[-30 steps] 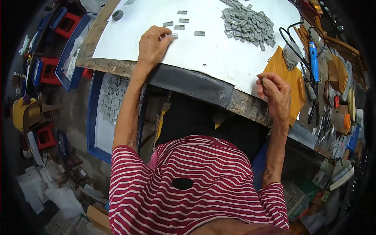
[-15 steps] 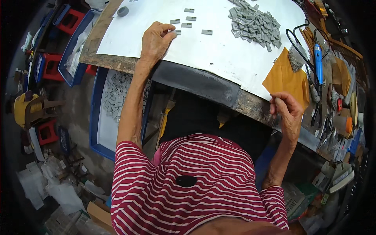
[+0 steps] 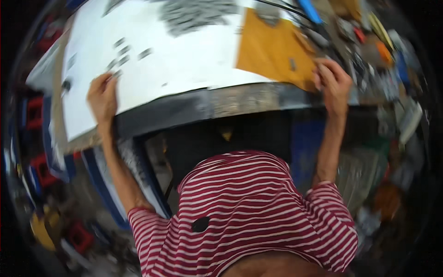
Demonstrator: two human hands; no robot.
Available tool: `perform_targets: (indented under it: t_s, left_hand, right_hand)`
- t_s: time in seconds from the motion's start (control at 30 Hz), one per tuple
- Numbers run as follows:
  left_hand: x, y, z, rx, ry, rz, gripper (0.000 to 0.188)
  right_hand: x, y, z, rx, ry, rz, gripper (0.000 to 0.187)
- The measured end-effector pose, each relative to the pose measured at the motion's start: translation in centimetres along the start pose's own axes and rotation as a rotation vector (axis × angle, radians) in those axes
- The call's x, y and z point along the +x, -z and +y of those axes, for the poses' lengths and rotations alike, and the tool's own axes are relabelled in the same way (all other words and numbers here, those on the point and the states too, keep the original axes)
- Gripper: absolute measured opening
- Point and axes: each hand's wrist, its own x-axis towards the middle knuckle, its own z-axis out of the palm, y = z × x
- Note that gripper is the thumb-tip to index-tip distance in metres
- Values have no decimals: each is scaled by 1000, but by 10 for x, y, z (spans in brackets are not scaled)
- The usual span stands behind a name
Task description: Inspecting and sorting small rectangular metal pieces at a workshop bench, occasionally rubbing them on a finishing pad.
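Note:
On the white sheet (image 3: 194, 60), my left hand (image 3: 104, 98) has thumb and forefinger closed at the end of a small flat grey piece (image 3: 117, 74). Several like pieces (image 3: 123, 49) lie just beyond those fingertips, and one more grey piece (image 3: 145, 53) sits to their right. My right hand (image 3: 334, 84) is at the right edge of a mustard-yellow sheet (image 3: 272, 48), fingers curled and pinched together; what they hold, if anything, is too blurred to make out. A small grey piece (image 3: 292, 64) rests on the yellow sheet.
A big heap of grey pieces (image 3: 194, 16) is at the far side. A blue pen-shaped tool (image 3: 309, 10) with a black cord lies at the far right, near clutter along the table. Below the left table edge stands a blue-rimmed tray (image 3: 150, 180).
The whole view has swung to the right and is smeared. My left hand stays at the same grey piece; the right hand has moved along the yellow sheet to its right edge.

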Motion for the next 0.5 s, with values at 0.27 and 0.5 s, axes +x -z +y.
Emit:
perform_targets:
  t_s: [0.27, 0.5]
  left_hand:
    - [9, -13, -24, -433, 109, -19, 16]
    - [1, -7, -12, -251, 106, 49, 18]
  right_hand:
    - [11, 15, 38, -221, 26, -89, 12]
    - [28, 1, 47, -322, 128, -192, 14]
